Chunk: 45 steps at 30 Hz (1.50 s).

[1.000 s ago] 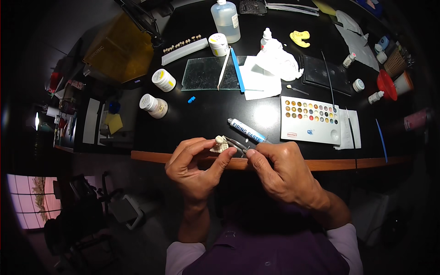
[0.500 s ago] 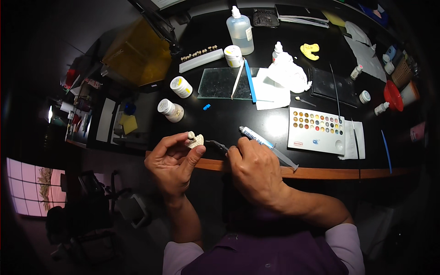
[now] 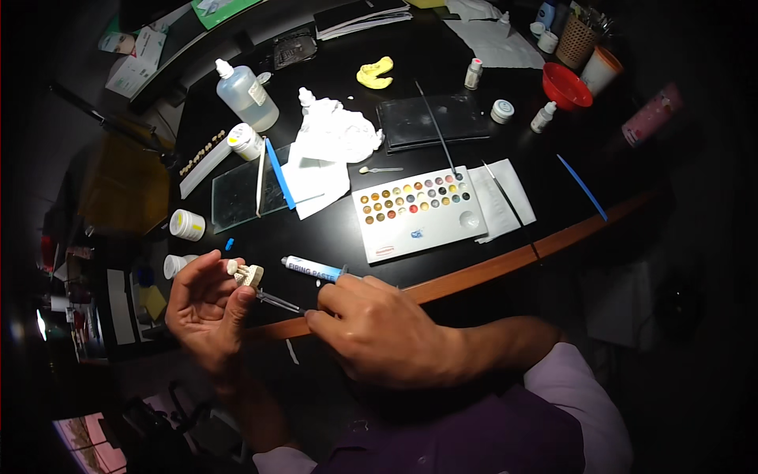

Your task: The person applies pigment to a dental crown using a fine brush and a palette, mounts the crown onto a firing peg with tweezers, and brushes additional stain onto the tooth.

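Note:
Between the thumb and fingers of my left hand (image 3: 207,316) is a small off-white honeycomb firing tray (image 3: 253,276). A tooth-like white crown (image 3: 232,268) stands on it, seemingly on thin pegs. My right hand (image 3: 375,332) is closed around metal tweezers (image 3: 279,302), whose tips point left and end close to my left thumb, just below the tray. Whether the tips touch the thumb or tray I cannot tell. Just beyond my right hand lies a paste syringe (image 3: 312,269) with a white and blue label.
A white palette (image 3: 379,237) of coloured wells sits right of centre, with a brush (image 3: 434,118) resting across it. Farther back are a glass slab (image 3: 233,193), crumpled white tissue (image 3: 339,130), a clear bottle (image 3: 249,99) and white jars (image 3: 187,225). A wooden edge (image 3: 466,276) borders the black desk.
The view has turned to the right, so the desk things appear farther left and tilted. Both hands still hold the tray and tweezers; the tweezer tips have dropped lower beside the left thumb.

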Each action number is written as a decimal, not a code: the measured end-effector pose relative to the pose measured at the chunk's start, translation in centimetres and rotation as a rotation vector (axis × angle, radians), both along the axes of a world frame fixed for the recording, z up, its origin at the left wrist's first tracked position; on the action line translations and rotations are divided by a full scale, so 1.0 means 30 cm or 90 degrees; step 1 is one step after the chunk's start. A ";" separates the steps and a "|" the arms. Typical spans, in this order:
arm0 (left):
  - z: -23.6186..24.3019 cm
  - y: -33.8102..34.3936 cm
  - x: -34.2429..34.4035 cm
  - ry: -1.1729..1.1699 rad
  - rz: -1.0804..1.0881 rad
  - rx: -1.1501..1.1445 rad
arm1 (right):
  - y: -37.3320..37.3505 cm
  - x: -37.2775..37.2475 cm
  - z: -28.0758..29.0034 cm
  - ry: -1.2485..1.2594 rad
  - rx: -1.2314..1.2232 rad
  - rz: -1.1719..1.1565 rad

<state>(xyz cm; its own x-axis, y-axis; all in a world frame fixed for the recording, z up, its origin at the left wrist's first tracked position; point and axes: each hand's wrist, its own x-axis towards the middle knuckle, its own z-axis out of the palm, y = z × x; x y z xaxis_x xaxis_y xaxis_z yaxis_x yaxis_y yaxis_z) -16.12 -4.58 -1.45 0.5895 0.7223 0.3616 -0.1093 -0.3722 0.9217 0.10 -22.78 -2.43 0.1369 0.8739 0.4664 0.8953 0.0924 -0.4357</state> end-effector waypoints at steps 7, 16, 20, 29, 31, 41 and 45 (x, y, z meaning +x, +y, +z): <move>0.021 0.013 0.198 0.037 -0.175 -0.052 | -0.327 0.528 0.043 0.024 -0.009 -0.206; 0.069 0.037 0.436 0.112 -0.293 -0.179 | -0.397 0.708 0.008 -0.174 -0.155 -0.017; 0.063 0.050 0.468 0.119 -0.314 -0.183 | -0.394 0.729 0.032 -0.240 -0.098 0.037; -0.026 0.065 0.476 0.098 -0.339 -0.190 | -0.391 0.483 -0.072 0.501 0.215 -0.136; -0.035 0.074 0.469 0.114 -0.335 -0.179 | -0.369 0.459 -0.075 0.566 0.198 -0.182; -0.041 0.071 0.451 0.117 -0.319 -0.175 | -0.346 0.483 -0.084 0.385 0.104 -0.226; -0.043 0.072 0.455 0.122 -0.329 -0.183 | -0.337 0.480 -0.077 0.375 0.101 -0.242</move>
